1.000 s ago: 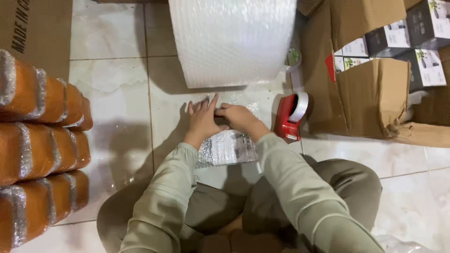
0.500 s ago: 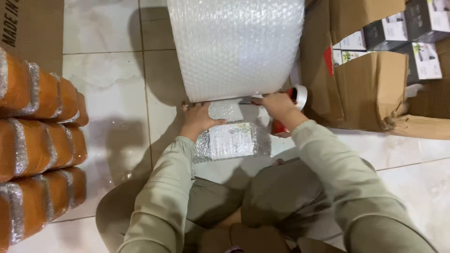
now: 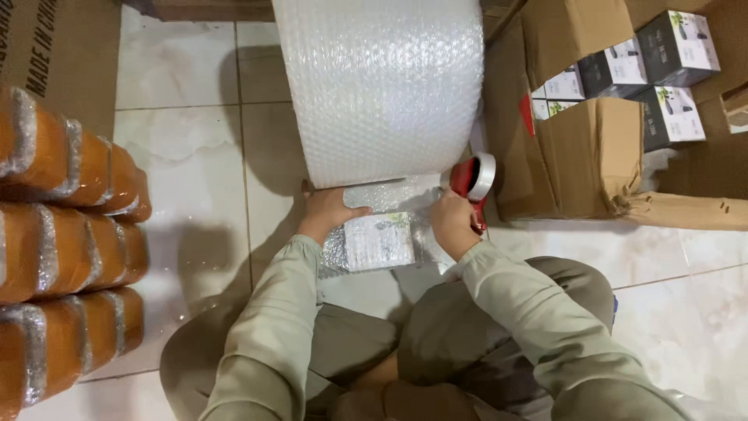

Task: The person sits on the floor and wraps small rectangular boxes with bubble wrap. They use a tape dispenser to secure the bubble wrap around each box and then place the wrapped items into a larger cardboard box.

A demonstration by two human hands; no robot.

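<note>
A small box wrapped in bubble wrap (image 3: 378, 242) lies on the tiled floor in front of my knees, still joined to the sheet coming off the big bubble wrap roll (image 3: 382, 86). My left hand (image 3: 327, 210) grips the parcel's upper left corner, right under the roll. My right hand (image 3: 452, 224) is closed around the handle of a red tape dispenser (image 3: 472, 181) with a roll of clear tape, held at the parcel's upper right corner. Both sleeves are pale green.
Stacked orange packages banded with wrap (image 3: 70, 226) fill the left side. An open cardboard carton (image 3: 576, 156) and several small dark and white product boxes (image 3: 670, 47) stand at the right. White floor tiles (image 3: 187, 156) lie between them.
My right hand left the parcel, reached right to the red tape dispenser and now grips it, brought close to the parcel. My left hand stayed at the parcel's left end.
</note>
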